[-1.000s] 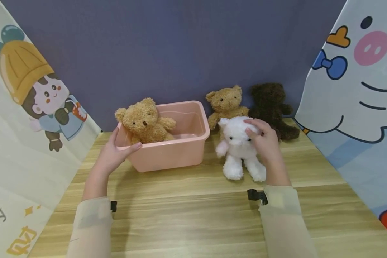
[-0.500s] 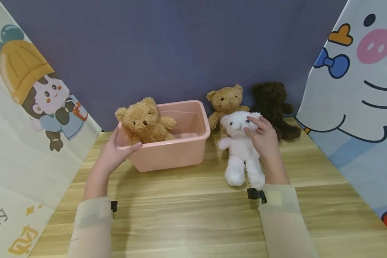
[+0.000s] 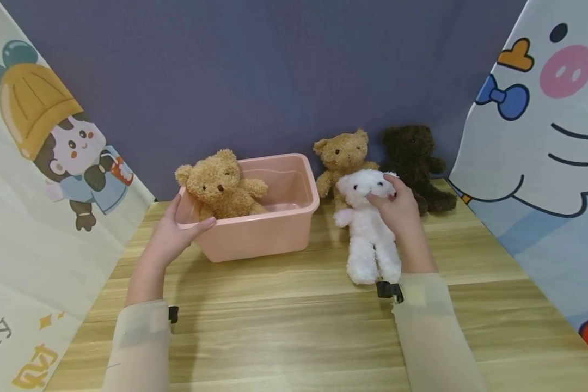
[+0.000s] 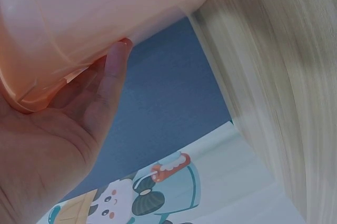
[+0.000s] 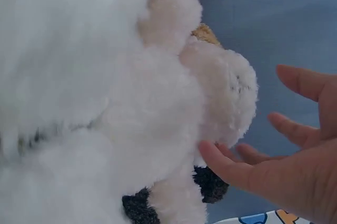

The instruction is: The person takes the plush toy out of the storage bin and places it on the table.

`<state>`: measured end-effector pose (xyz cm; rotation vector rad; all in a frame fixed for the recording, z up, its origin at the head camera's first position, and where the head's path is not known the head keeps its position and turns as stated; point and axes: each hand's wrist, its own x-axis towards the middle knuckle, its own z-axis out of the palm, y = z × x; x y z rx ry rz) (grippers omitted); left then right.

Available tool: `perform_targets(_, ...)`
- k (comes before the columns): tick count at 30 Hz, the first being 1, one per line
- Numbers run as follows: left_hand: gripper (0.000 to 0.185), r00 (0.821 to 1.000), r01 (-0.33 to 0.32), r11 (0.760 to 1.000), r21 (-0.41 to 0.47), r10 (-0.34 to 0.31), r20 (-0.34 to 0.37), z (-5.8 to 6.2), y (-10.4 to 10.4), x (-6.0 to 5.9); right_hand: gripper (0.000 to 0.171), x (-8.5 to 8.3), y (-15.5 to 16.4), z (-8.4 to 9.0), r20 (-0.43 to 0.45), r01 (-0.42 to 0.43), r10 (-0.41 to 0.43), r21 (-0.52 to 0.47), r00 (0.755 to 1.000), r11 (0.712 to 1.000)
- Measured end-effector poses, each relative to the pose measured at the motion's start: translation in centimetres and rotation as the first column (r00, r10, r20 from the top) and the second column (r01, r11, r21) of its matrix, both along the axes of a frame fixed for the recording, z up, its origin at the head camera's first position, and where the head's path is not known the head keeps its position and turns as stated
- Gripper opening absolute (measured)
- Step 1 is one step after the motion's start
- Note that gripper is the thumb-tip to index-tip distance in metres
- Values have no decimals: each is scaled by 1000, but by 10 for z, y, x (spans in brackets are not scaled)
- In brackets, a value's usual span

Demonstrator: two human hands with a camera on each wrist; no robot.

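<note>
My left hand (image 3: 169, 237) grips the left end of a pink plastic bin (image 3: 257, 238), its thumb along the front rim. A tan teddy bear (image 3: 222, 188) sits inside the bin at that end. Right of the bin, a white plush bear (image 3: 371, 226) faces me, legs pointing down toward the table's front. My right hand (image 3: 403, 209) is at the white bear's head, thumb near its face. In the right wrist view, that hand's fingers (image 5: 303, 81) are spread and loosely bent, with the thumb close to or touching the white fur.
Behind the white bear sit another tan teddy bear (image 3: 345, 152) and a dark brown teddy bear (image 3: 414, 158), near the dark blue back wall (image 3: 274, 76). Printed cartoon sheets (image 3: 544, 179) flank the wooden table (image 3: 284, 326) on both sides.
The white bear has tipped back, its face lifting and its feet shifting toward the front and slightly right. My right hand stays at its head. The left hand and bin have not moved.
</note>
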<state>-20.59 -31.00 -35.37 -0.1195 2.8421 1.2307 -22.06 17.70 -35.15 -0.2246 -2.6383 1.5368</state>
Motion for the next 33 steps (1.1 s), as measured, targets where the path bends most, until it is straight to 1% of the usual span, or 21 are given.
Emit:
perform_targets(4, 135, 1000, 0, 1000, -5, 0, 2, 0, 0, 0, 90, -14, 0, -2, 75, -26, 23, 36, 997, 999)
perform_targets(8, 134, 1000, -1, 1000, -5, 1, 7, 0, -2, 1, 91, -21, 2, -5, 131, -41, 36, 31, 991, 999)
perform_targets(11, 133, 1000, -5, 1000, -5, 5, 9, 1, -2, 2, 90, -21, 6, -7, 143, -61, 60, 4, 988, 998)
perform_targets(15, 133, 1000, -5, 1000, -2, 5, 12, 2, -2, 4, 87, -17, 11, -7, 124, -98, 105, -64, 987, 993)
perform_targets(16, 133, 1000, -3, 1000, 1, 3, 11, 1, -2, 4, 86, -15, 12, -5, 120, -106, 113, -63, 986, 992)
perform_targets(18, 133, 1000, -1, 1000, -1, 1, 13, 1, -2, 4, 85, -13, 13, 0, 107, -119, 123, -41, 987, 992)
perform_targets(20, 133, 1000, 0, 1000, -2, 0, 14, 0, -2, 3, 85, -11, 13, 7, 93, -128, 126, 20, 988, 992)
perform_targets(23, 134, 1000, -1, 1000, -14, 2, 13, -1, -2, 2, 83, -9, 10, 20, 68, -136, 132, 64, 989, 989)
perform_targets(27, 134, 1000, -1, 1000, -17, 1, 8, -1, -1, 2, 80, -6, 4, 38, 23, -159, 159, 6, 987, 987)
perform_targets(30, 134, 1000, -1, 1000, -16, 1, 3, 0, 1, 2, 78, -4, -1, 52, -28, -186, 185, -47, 982, 981)
perform_targets(33, 135, 1000, -5, 1000, -18, 5, -4, 0, 1, 2, 76, -4, -8, 64, -79, -206, 202, -52, 976, 977)
